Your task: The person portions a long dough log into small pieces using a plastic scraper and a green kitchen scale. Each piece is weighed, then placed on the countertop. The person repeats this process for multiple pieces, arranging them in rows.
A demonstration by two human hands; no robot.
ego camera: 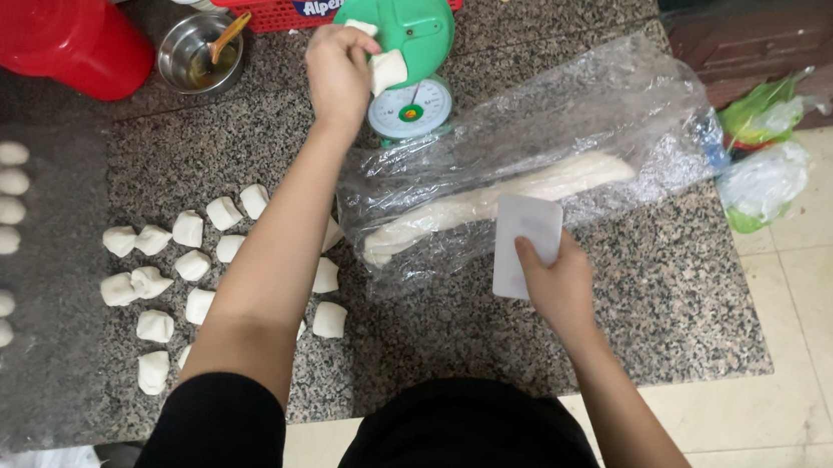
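Head view: to the left of and below the left hand [339, 69], cut dough pieces [195, 265] are lying scattered on the granite counter [652, 295], w/ covered dough balls further left. Left hand is pinching a small dough lump [388, 69] at the green scale [407, 22]; looks soft, light, prob. tacky, so best taken lightly by its sides. Right of it, the dough log [500, 203] is resting under clear plastic. Right hand [560, 287] is gripping a white scraper [525, 244] by its lower edge, just beside the log.
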